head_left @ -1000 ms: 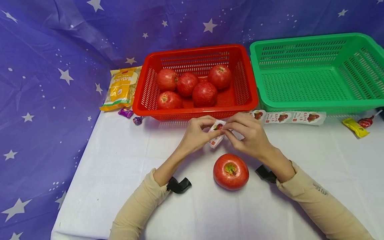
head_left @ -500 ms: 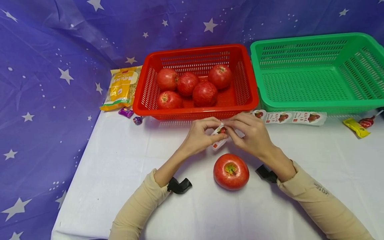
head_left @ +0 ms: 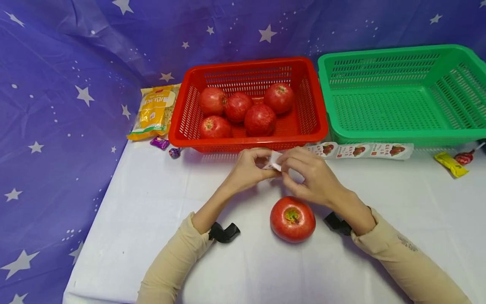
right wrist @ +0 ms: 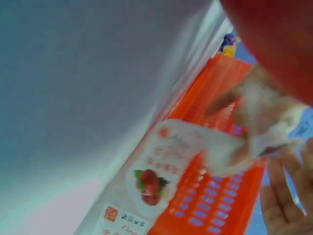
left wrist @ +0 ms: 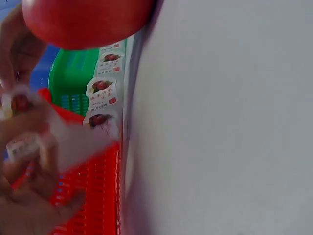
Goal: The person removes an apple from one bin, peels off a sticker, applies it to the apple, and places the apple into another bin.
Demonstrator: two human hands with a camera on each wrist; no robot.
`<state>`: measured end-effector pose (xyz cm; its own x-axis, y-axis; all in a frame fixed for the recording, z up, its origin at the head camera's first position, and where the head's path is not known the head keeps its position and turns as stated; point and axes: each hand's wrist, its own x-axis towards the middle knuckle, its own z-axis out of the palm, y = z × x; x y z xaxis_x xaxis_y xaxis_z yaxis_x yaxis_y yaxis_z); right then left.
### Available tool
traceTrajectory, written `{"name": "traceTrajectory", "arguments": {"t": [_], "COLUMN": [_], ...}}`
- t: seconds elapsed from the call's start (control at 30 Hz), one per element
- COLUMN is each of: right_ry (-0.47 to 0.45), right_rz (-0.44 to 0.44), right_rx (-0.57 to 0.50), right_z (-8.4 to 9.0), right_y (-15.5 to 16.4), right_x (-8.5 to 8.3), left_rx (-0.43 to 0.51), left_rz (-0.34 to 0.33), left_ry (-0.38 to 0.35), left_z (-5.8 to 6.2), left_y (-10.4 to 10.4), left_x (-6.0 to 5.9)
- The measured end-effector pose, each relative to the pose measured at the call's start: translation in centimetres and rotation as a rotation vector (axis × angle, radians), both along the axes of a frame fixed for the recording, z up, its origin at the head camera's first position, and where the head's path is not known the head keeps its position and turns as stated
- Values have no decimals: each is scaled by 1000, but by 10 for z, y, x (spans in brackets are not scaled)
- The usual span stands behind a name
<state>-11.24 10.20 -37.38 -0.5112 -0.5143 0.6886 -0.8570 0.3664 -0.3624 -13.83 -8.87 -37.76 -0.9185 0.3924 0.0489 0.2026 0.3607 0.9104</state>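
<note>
My left hand (head_left: 247, 171) pinches the near end of a sticker strip (head_left: 358, 150), which bends so its white backing (head_left: 274, 162) shows between the hands. Close beside it, my right hand (head_left: 313, 175) has its thumb and fingertips at the same bent end. Whether a sticker is lifting there I cannot tell. In the right wrist view, the strip's label (right wrist: 150, 186) carries a red apple picture, and the strip runs up to the blurred left hand (right wrist: 266, 112). A red apple (head_left: 292, 219) sits stem up on the table, just in front of the hands.
Behind the hands stands a red basket (head_left: 248, 141) holding several red fruits. A green basket (head_left: 402, 134) is to its right. Candies, a yellow one (head_left: 451, 164) and a purple one (head_left: 159, 142), and a yellow snack bag (head_left: 152, 112) lie around them.
The held strip end has folded over, hiding its printed label and showing white. My right hand has shifted slightly left and lower; more of the strip shows behind it. The apple stays put.
</note>
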Motion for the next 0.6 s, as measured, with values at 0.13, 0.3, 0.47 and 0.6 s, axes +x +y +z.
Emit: {"name": "traceTrajectory", "arguments": {"t": [0.13, 0.3, 0.47, 0.6], "right_ry": [-139, -429, -641, -666], "right_rz": [102, 269, 456, 367], "right_rx": [-6, -203, -428, -561], "right_z": [4, 19, 35, 44], "right_y": [-3, 3, 12, 14], "right_x": [9, 16, 18, 16], "left_rx": [-127, -185, -299, -495], "left_rz": [42, 11, 15, -7], "left_ry": [-41, -68, -14, 49], "left_z": [-2, 0, 1, 19], "left_y": [-5, -10, -18, -32], "left_x": [-6, -9, -9, -2]}}
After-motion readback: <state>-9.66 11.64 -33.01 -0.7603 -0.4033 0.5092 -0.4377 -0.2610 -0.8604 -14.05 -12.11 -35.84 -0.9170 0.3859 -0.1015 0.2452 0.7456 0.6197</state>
